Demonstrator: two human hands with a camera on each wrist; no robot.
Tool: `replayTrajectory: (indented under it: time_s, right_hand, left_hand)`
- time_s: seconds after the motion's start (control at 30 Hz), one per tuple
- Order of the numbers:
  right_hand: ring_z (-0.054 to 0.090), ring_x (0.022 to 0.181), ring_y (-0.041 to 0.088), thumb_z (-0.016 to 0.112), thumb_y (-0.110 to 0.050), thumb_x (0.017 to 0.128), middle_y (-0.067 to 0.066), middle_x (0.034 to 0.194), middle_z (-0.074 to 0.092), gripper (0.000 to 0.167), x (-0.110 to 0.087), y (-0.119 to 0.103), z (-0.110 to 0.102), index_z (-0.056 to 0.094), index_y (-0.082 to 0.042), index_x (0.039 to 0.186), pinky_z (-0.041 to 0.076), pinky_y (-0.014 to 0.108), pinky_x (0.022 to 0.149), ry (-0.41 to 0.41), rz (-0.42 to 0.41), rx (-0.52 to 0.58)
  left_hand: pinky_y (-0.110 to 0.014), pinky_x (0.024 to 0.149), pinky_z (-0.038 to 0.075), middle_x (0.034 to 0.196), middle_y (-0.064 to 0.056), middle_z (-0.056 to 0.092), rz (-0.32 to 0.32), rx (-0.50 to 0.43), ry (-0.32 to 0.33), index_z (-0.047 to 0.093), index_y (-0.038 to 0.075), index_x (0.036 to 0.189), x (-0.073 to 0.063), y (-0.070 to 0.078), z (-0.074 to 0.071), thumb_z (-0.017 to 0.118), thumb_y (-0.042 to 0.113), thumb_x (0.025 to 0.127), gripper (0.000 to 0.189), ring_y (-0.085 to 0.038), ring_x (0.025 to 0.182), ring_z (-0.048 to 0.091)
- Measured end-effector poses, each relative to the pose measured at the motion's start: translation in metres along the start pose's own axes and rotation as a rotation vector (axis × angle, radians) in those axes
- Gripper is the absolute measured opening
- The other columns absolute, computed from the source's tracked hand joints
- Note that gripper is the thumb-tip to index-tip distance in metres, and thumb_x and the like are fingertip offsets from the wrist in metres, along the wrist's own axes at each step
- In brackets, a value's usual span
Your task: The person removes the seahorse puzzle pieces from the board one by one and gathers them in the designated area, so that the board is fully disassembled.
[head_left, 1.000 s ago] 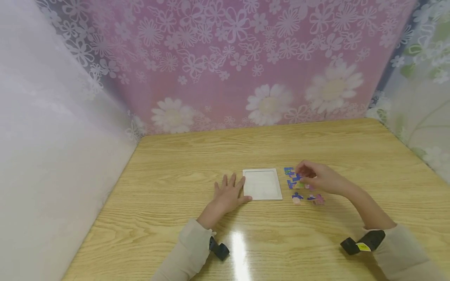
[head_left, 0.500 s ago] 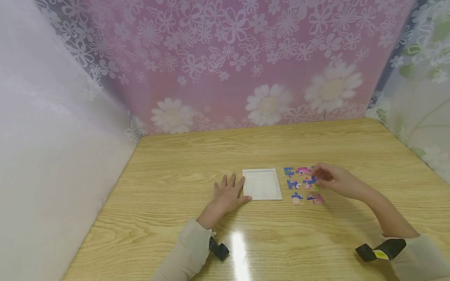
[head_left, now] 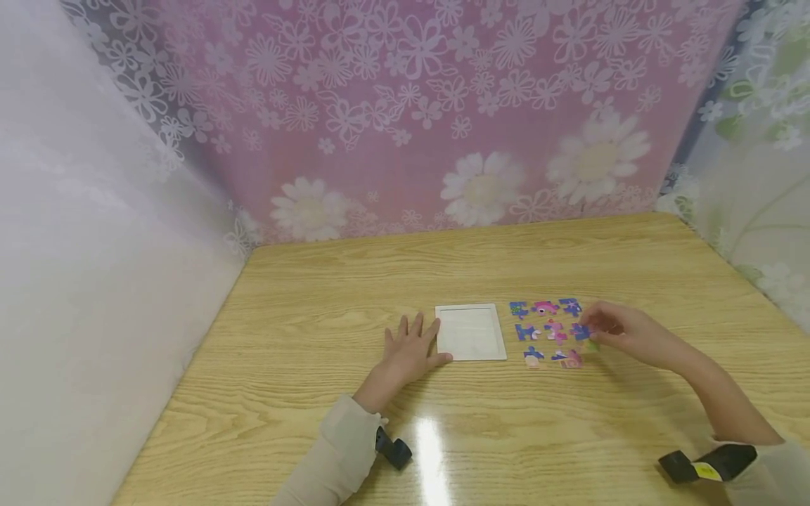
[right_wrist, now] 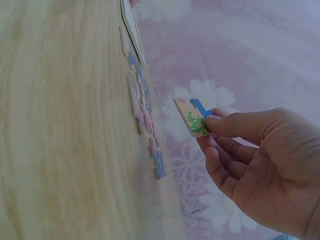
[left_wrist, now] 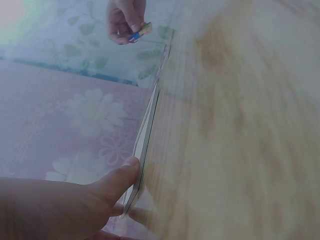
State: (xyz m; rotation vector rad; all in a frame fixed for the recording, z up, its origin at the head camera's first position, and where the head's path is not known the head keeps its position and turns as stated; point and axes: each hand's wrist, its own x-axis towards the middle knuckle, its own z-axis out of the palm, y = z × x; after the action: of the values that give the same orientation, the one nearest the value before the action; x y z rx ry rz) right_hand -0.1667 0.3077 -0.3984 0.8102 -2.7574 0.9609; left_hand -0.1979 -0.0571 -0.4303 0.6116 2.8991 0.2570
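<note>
My right hand (head_left: 633, 336) pinches a jigsaw puzzle piece (right_wrist: 194, 118) between thumb and fingers. That piece is peach and blue with a green plant print, and it is held up off the table. Just left of the hand, several other puzzle pieces (head_left: 556, 332) lie in loose rows with small gaps, printed in pink, blue and peach. My left hand (head_left: 408, 351) rests with fingers spread at the left edge of a white square puzzle tray (head_left: 471, 336). In the left wrist view, the left thumb (left_wrist: 122, 181) lies on the tray's rim.
The wooden table (head_left: 304, 316) carries the tray and pieces. A pink flowered cloth (head_left: 392, 176) hangs along its far edge, with a pale sheet (head_left: 126, 246) at the left. Black wrist cameras (head_left: 394, 450) sit on both sleeves.
My right hand has moved rightward with the piece, from over the middle of the rows to their right side, uncovering the pieces beneath. The left hand and tray have stayed put.
</note>
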Motion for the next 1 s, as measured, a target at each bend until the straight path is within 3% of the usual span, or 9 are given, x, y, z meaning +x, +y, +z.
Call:
replayTrajectory:
  time_s: [0.43, 0.7, 1.0]
  right_hand:
    - [0.054, 0.081, 0.003, 0.062, 0.004, 0.085, 0.006, 0.092, 0.061, 0.018, -0.02, 0.018, -0.002, 0.059, -0.001, 0.102, 0.047, 0.024, 0.065, -0.001, 0.088, 0.001]
    - [0.055, 0.079, 0.003, 0.06, 0.006, 0.085, 0.005, 0.09, 0.061, 0.019, -0.027, 0.033, 0.003, 0.059, 0.002, 0.103, 0.046, 0.022, 0.064, 0.03, 0.088, 0.067]
    - [0.055, 0.081, 0.002, 0.058, -0.003, 0.089, 0.006, 0.093, 0.061, 0.018, -0.032, 0.04, 0.013, 0.058, 0.001, 0.107, 0.046, 0.025, 0.061, 0.004, 0.178, 0.149]
  left_hand:
    - [-0.062, 0.099, 0.015, 0.15, -0.014, 0.016, 0.002, -0.001, -0.002, 0.024, 0.02, 0.147, 0.0, -0.001, 0.0, 0.044, 0.06, 0.087, 0.075, -0.039, 0.134, 0.01]
    - [-0.062, 0.099, 0.016, 0.15, -0.014, 0.017, 0.002, 0.002, 0.0, 0.025, 0.02, 0.147, 0.0, -0.001, 0.0, 0.044, 0.06, 0.087, 0.075, -0.04, 0.134, 0.011]
    - [-0.062, 0.099, 0.016, 0.15, -0.014, 0.016, -0.002, 0.01, -0.007, 0.024, 0.02, 0.147, 0.001, -0.001, 0.0, 0.044, 0.061, 0.086, 0.075, -0.04, 0.134, 0.011]
